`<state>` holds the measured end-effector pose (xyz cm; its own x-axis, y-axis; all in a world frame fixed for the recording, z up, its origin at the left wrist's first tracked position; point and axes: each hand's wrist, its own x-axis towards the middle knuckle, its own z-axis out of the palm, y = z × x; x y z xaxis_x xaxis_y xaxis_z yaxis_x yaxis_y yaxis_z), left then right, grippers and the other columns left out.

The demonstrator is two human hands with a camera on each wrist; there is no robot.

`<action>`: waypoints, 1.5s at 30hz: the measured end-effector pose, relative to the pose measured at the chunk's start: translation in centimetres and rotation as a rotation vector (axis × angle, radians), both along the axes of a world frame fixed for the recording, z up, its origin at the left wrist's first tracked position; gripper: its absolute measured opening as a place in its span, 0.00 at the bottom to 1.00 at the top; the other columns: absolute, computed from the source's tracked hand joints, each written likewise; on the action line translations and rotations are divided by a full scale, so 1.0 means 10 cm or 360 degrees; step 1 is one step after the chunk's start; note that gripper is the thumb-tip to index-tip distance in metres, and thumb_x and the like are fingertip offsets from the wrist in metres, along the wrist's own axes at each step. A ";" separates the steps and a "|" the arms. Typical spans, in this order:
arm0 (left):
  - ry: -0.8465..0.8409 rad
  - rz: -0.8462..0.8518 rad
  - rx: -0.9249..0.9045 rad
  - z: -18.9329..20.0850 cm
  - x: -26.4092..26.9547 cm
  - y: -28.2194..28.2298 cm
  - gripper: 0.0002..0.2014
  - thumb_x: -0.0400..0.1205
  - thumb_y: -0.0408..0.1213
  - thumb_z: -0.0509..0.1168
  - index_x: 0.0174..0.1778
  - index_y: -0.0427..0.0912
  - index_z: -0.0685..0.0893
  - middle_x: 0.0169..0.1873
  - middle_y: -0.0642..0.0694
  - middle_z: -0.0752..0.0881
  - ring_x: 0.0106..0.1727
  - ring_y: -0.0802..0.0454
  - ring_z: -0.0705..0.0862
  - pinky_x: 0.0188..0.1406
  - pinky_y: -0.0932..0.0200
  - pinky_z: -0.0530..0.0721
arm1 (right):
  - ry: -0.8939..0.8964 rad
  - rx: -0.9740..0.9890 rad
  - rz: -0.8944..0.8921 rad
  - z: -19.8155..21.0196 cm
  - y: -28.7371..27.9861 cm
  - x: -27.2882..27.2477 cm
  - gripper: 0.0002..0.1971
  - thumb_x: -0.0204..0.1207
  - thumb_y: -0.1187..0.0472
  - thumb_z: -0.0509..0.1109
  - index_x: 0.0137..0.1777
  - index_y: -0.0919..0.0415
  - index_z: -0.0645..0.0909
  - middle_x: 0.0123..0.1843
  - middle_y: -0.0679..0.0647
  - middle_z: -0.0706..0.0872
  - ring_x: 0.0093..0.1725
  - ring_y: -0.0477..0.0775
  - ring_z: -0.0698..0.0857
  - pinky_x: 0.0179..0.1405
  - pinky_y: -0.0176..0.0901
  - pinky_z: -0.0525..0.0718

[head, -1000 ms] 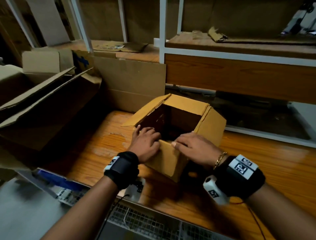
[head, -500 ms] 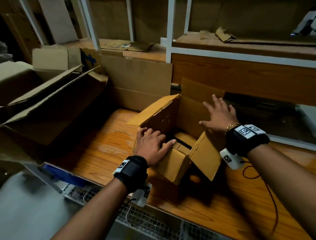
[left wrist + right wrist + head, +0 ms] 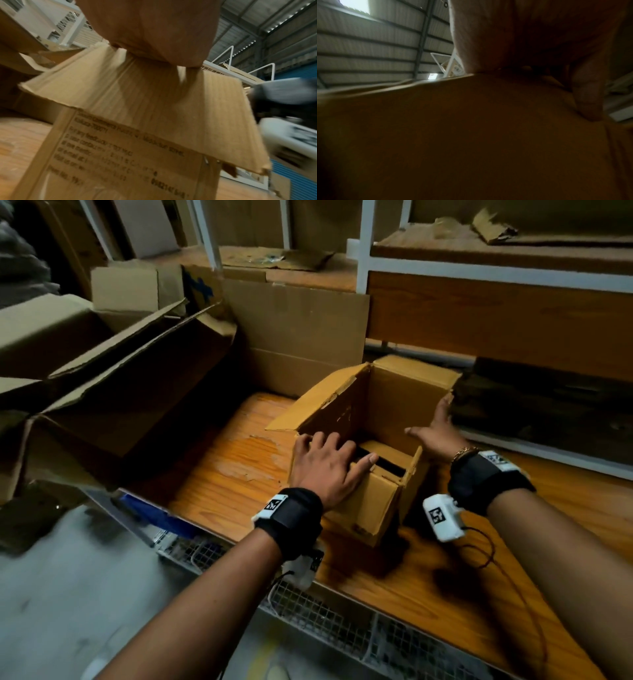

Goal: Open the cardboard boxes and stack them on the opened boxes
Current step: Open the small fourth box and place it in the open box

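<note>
The cardboard box (image 3: 373, 474) stands on the wooden counter (image 3: 219, 474), top open, with its flaps spread. The left hand (image 3: 325, 465) lies flat on the near flap, fingers extended and pressing it outward; nothing is gripped. The right hand (image 3: 435, 429) is at the box's right flap, fingers straight and spread against it. A pile of opened cartons (image 3: 113, 378) sits left of the box.
</note>
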<state>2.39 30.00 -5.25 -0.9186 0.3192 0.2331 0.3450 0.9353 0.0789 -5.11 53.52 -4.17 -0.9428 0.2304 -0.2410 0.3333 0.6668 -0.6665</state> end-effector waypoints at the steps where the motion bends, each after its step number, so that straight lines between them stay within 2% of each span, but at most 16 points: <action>1: 0.0010 0.0021 -0.0009 -0.01 -0.01 0.01 0.34 0.82 0.69 0.32 0.55 0.56 0.79 0.53 0.50 0.79 0.58 0.47 0.74 0.67 0.42 0.64 | 0.0035 -0.0040 -0.0019 -0.03 -0.09 0.13 0.54 0.79 0.46 0.71 0.84 0.45 0.27 0.89 0.59 0.42 0.85 0.68 0.57 0.82 0.62 0.62; 4: 0.0050 0.0087 -0.0019 -0.03 0.04 0.07 0.33 0.82 0.69 0.33 0.56 0.55 0.79 0.56 0.49 0.79 0.61 0.45 0.74 0.67 0.41 0.64 | 0.0120 -0.0110 0.0017 -0.18 -0.33 0.58 0.52 0.79 0.46 0.69 0.84 0.43 0.28 0.89 0.59 0.47 0.84 0.68 0.60 0.81 0.63 0.64; 8: 0.0046 0.0084 -0.0003 0.01 0.14 0.12 0.32 0.82 0.69 0.35 0.62 0.56 0.78 0.64 0.49 0.77 0.65 0.46 0.72 0.65 0.41 0.62 | 0.0123 -0.0134 0.0122 -0.20 -0.43 0.92 0.42 0.83 0.47 0.59 0.86 0.41 0.33 0.89 0.55 0.52 0.82 0.66 0.64 0.78 0.60 0.69; 11: -0.0114 0.0095 0.0120 0.10 0.11 -0.01 0.31 0.81 0.71 0.43 0.70 0.58 0.74 0.77 0.47 0.67 0.76 0.44 0.62 0.67 0.41 0.60 | 0.0119 -0.0150 0.0129 -0.11 -0.36 0.97 0.42 0.80 0.47 0.59 0.85 0.37 0.35 0.86 0.56 0.63 0.74 0.67 0.75 0.68 0.60 0.78; 13: -0.0203 0.0254 0.0141 0.17 0.05 -0.14 0.34 0.79 0.73 0.46 0.77 0.59 0.68 0.82 0.47 0.59 0.81 0.42 0.54 0.72 0.38 0.57 | 0.0095 -0.0033 0.0123 -0.06 -0.32 1.02 0.41 0.82 0.46 0.59 0.85 0.37 0.34 0.87 0.57 0.61 0.72 0.70 0.77 0.62 0.55 0.79; 16: -0.0286 0.0551 0.0104 0.19 -0.03 -0.35 0.39 0.77 0.75 0.46 0.83 0.62 0.57 0.85 0.44 0.53 0.85 0.39 0.48 0.77 0.31 0.49 | 0.0125 0.0089 0.0123 -0.03 -0.33 1.14 0.39 0.83 0.40 0.58 0.86 0.40 0.37 0.88 0.54 0.56 0.80 0.68 0.69 0.73 0.60 0.74; 21: -0.0544 0.0444 0.0740 0.02 -0.02 -0.51 0.38 0.81 0.69 0.50 0.86 0.59 0.50 0.82 0.38 0.63 0.79 0.39 0.68 0.77 0.42 0.68 | 0.0137 0.0142 0.0135 -0.03 -0.44 1.37 0.36 0.83 0.32 0.50 0.86 0.38 0.42 0.89 0.50 0.52 0.85 0.64 0.60 0.78 0.63 0.64; 25: -0.0346 0.0395 0.0772 -0.08 0.13 -0.49 0.37 0.82 0.68 0.49 0.86 0.59 0.50 0.79 0.40 0.68 0.75 0.40 0.73 0.70 0.45 0.74 | 0.0170 0.0212 0.0148 -0.05 -0.51 1.54 0.34 0.82 0.31 0.49 0.86 0.34 0.42 0.89 0.48 0.49 0.86 0.62 0.58 0.78 0.65 0.62; 27: -0.0308 0.0383 0.0772 -0.08 0.19 -0.52 0.36 0.81 0.69 0.51 0.84 0.56 0.56 0.76 0.43 0.73 0.70 0.41 0.78 0.64 0.47 0.77 | 0.0125 0.0178 0.0112 -0.08 -0.57 1.57 0.35 0.81 0.29 0.49 0.85 0.34 0.44 0.89 0.48 0.52 0.85 0.62 0.60 0.78 0.65 0.63; 29: -0.0316 0.0370 0.0761 -0.06 0.11 -0.57 0.34 0.80 0.68 0.54 0.79 0.54 0.61 0.71 0.43 0.78 0.64 0.41 0.81 0.59 0.48 0.81 | 0.0092 -0.0027 0.0027 -0.06 -0.61 1.52 0.34 0.81 0.30 0.52 0.84 0.32 0.47 0.87 0.51 0.62 0.81 0.64 0.68 0.76 0.64 0.69; 32: -0.0533 0.0257 0.0756 0.03 -0.12 -0.70 0.35 0.79 0.60 0.55 0.82 0.55 0.55 0.69 0.36 0.80 0.65 0.36 0.82 0.66 0.46 0.78 | 0.0146 -0.0209 -0.0119 0.02 -0.77 1.37 0.29 0.81 0.36 0.59 0.81 0.32 0.59 0.80 0.53 0.74 0.72 0.64 0.77 0.70 0.64 0.76; 34: -0.0715 0.0130 0.0679 0.08 -0.18 -0.76 0.34 0.83 0.52 0.54 0.86 0.57 0.49 0.72 0.34 0.77 0.69 0.36 0.79 0.70 0.47 0.75 | 0.0176 -0.0171 -0.0145 0.06 -0.86 1.33 0.26 0.81 0.41 0.60 0.79 0.34 0.64 0.78 0.54 0.74 0.68 0.62 0.78 0.67 0.63 0.77; 37: -0.0782 0.0053 0.0627 0.10 -0.11 -0.92 0.28 0.84 0.50 0.52 0.83 0.58 0.63 0.75 0.36 0.74 0.68 0.34 0.79 0.69 0.47 0.77 | 0.0225 -0.0191 -0.0133 0.09 -1.02 1.37 0.25 0.83 0.44 0.61 0.80 0.36 0.65 0.77 0.55 0.75 0.63 0.59 0.79 0.64 0.63 0.80; 39: -0.0759 0.0085 0.0555 0.07 0.01 -1.03 0.27 0.84 0.54 0.52 0.81 0.58 0.66 0.75 0.37 0.72 0.67 0.33 0.79 0.67 0.44 0.78 | 0.0214 -0.0228 -0.0146 0.10 -1.08 1.41 0.27 0.83 0.46 0.63 0.81 0.36 0.62 0.80 0.55 0.72 0.70 0.63 0.78 0.66 0.66 0.79; 42: -0.0593 0.0150 0.0293 0.11 0.24 -1.21 0.29 0.85 0.62 0.46 0.83 0.62 0.57 0.75 0.37 0.72 0.68 0.34 0.78 0.64 0.44 0.78 | 0.0239 -0.0216 -0.0232 0.06 -1.25 1.50 0.31 0.83 0.48 0.64 0.84 0.37 0.58 0.84 0.57 0.65 0.77 0.66 0.71 0.71 0.69 0.75; 45: -0.0495 0.0199 0.0208 0.19 0.35 -1.32 0.30 0.85 0.63 0.43 0.85 0.62 0.51 0.77 0.36 0.70 0.69 0.34 0.78 0.61 0.44 0.78 | 0.0250 -0.0221 -0.0249 0.03 -1.43 1.57 0.31 0.83 0.48 0.64 0.84 0.38 0.57 0.84 0.57 0.66 0.76 0.65 0.73 0.70 0.69 0.76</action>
